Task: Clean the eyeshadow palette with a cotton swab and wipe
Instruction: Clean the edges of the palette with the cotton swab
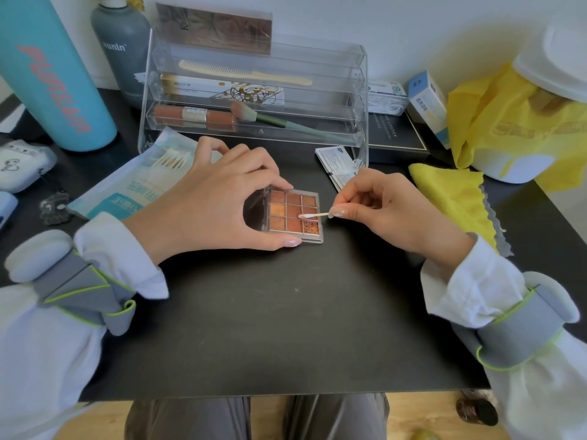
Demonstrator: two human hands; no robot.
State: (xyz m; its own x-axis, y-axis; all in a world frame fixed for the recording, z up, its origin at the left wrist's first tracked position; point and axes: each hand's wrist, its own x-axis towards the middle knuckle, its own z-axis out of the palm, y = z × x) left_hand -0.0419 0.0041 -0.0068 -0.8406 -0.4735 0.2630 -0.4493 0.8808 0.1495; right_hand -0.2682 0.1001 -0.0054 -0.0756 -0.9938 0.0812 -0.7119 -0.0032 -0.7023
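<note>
The palette lies open on the dark surface at the centre of the frame, its nine pans in browns and oranges facing up, the lower right pan looking crumbled; the left hand grips it from the left, fingers curled over the top edge and thumb along the bottom edge; the right hand pinches a swab between thumb and fingers, the other fingers curled in, and the swab's white tip touches the right-hand pan of the middle row; both wrists wear grey bands over white sleeves; behind the left hand, left of centre, lies a pack of swabs, part hidden by the hand; above centre stands a clear rack holding a comb, a brush and a brown tube; just right of the rack's foot lie small sachets, possibly wipes, though the print is too small to tell; a yellow cloth lies at the right, near the right hand; a blue bottle fills the upper left, with a grey bottle beside it.
</note>
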